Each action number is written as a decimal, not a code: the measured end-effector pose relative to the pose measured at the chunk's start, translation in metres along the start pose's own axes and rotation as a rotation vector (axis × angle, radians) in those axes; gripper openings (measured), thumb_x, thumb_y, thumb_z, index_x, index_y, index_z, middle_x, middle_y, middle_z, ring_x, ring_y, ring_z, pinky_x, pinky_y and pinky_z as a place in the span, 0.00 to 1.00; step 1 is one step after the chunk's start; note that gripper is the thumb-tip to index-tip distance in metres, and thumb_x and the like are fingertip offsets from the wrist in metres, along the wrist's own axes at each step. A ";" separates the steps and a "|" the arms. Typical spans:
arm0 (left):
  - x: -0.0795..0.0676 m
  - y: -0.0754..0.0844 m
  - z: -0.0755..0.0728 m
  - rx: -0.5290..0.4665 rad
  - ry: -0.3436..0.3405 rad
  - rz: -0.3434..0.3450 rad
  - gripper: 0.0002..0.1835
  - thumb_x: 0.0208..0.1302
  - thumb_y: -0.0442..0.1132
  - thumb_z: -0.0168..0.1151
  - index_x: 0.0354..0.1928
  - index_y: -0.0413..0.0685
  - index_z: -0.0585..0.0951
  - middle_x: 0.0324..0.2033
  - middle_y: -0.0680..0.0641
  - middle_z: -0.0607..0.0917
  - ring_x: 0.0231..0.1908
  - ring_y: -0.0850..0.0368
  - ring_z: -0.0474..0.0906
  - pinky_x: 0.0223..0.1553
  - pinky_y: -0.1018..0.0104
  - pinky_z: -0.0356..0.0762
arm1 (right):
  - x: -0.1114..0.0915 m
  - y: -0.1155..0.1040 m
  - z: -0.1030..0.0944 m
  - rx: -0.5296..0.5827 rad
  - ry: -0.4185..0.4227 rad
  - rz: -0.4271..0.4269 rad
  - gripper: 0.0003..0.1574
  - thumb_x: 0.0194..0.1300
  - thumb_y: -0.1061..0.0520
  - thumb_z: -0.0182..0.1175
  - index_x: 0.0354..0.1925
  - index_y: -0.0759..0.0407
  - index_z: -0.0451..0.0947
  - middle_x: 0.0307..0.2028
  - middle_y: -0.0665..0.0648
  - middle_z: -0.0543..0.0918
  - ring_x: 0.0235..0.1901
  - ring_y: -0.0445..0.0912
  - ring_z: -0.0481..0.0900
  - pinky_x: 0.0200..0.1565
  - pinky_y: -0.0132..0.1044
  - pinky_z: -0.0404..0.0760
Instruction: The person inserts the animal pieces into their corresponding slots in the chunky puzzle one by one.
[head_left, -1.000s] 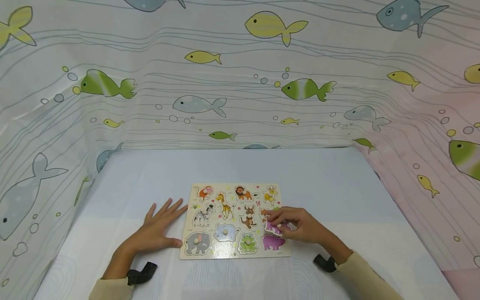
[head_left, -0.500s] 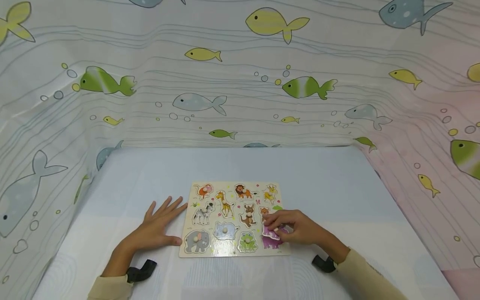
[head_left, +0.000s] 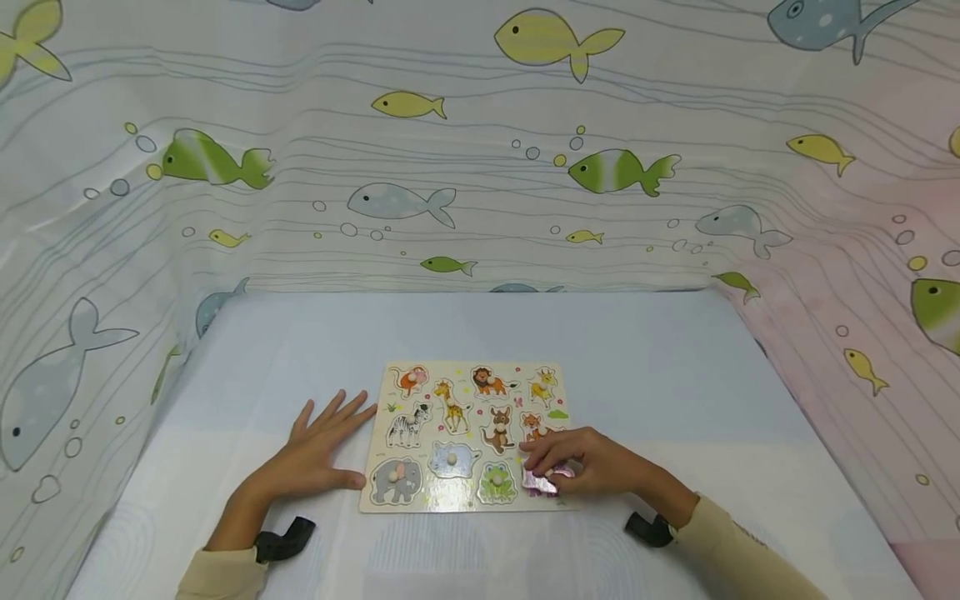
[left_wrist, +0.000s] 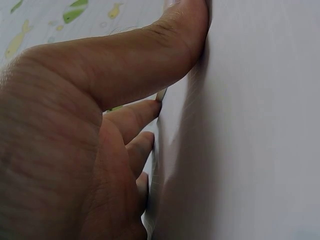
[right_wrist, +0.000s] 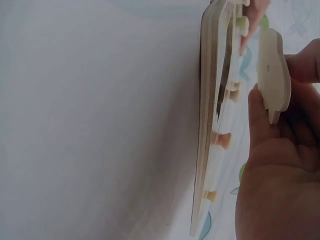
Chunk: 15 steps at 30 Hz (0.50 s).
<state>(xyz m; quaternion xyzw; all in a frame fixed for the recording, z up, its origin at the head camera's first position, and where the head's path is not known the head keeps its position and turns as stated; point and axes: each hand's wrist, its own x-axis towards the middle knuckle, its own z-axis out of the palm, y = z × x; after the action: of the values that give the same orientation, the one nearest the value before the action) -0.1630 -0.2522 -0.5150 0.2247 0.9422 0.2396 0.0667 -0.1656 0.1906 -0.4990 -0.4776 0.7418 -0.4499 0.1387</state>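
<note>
A wooden knob puzzle board lies flat, with animal pieces in it. My right hand pinches a purple hippo puzzle piece just above the board's near right corner. In the right wrist view, the piece's bare wooden back faces the board with a gap between them, and a recess is visible in the board. My left hand rests with spread fingers beside the board's left edge, thumb and fingertips at that edge. The left wrist view shows its thumb extended along the white surface.
The frog piece sits left of the hippo piece, and the tiger piece lies behind it. Small knobs stand up from the board. A fish-patterned curtain encloses the white tabletop at the back and sides.
My right hand has lowered the hippo piece toward the near edge of the board, over the purple hippo picture. The left hand has stayed in place.
</note>
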 end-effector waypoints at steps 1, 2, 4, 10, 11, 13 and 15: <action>0.000 0.000 0.000 -0.002 -0.001 -0.001 0.55 0.36 0.71 0.66 0.70 0.63 0.59 0.72 0.48 0.55 0.72 0.38 0.42 0.66 0.36 0.26 | -0.001 0.002 0.001 -0.008 -0.008 -0.009 0.13 0.57 0.68 0.61 0.40 0.58 0.83 0.47 0.54 0.83 0.59 0.53 0.74 0.59 0.35 0.73; 0.000 0.000 0.001 -0.003 -0.001 -0.002 0.55 0.36 0.71 0.66 0.70 0.63 0.59 0.72 0.48 0.55 0.72 0.38 0.42 0.66 0.36 0.26 | -0.001 0.004 0.001 -0.012 -0.015 -0.020 0.13 0.57 0.68 0.61 0.41 0.57 0.82 0.47 0.53 0.83 0.59 0.52 0.74 0.59 0.35 0.74; 0.000 0.000 0.001 -0.004 -0.001 -0.003 0.55 0.36 0.71 0.66 0.70 0.63 0.59 0.72 0.48 0.55 0.72 0.38 0.42 0.66 0.36 0.26 | -0.001 0.006 0.001 -0.015 -0.026 -0.037 0.14 0.57 0.68 0.60 0.40 0.56 0.82 0.47 0.52 0.83 0.58 0.51 0.75 0.59 0.36 0.74; 0.001 -0.003 0.002 0.017 -0.008 -0.011 0.55 0.35 0.73 0.64 0.70 0.65 0.58 0.72 0.50 0.54 0.72 0.40 0.41 0.67 0.37 0.25 | -0.002 0.007 0.000 -0.023 -0.048 -0.036 0.14 0.57 0.68 0.60 0.40 0.54 0.83 0.46 0.51 0.83 0.57 0.49 0.76 0.55 0.33 0.77; 0.001 -0.004 0.003 0.019 -0.012 -0.013 0.56 0.35 0.73 0.64 0.70 0.66 0.58 0.72 0.50 0.53 0.72 0.40 0.41 0.67 0.38 0.25 | -0.002 0.007 0.000 -0.017 -0.053 -0.026 0.14 0.57 0.68 0.60 0.40 0.54 0.83 0.46 0.50 0.83 0.57 0.49 0.76 0.54 0.33 0.77; 0.002 -0.004 0.003 0.017 -0.017 -0.018 0.56 0.34 0.74 0.63 0.70 0.66 0.57 0.72 0.50 0.53 0.72 0.40 0.41 0.67 0.38 0.24 | -0.003 0.008 0.000 -0.013 -0.060 -0.019 0.14 0.57 0.68 0.60 0.40 0.54 0.83 0.47 0.50 0.83 0.58 0.49 0.76 0.54 0.32 0.77; 0.002 -0.004 0.003 0.014 -0.020 -0.019 0.56 0.34 0.74 0.63 0.70 0.66 0.57 0.72 0.50 0.53 0.72 0.41 0.40 0.67 0.38 0.24 | -0.003 0.008 0.000 -0.011 -0.066 -0.026 0.14 0.57 0.68 0.60 0.40 0.54 0.83 0.47 0.51 0.83 0.58 0.49 0.76 0.54 0.33 0.77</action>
<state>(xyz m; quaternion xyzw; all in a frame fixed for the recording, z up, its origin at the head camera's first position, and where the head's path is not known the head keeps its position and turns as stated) -0.1657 -0.2534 -0.5198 0.2185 0.9452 0.2302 0.0771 -0.1692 0.1941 -0.5062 -0.5024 0.7331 -0.4315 0.1546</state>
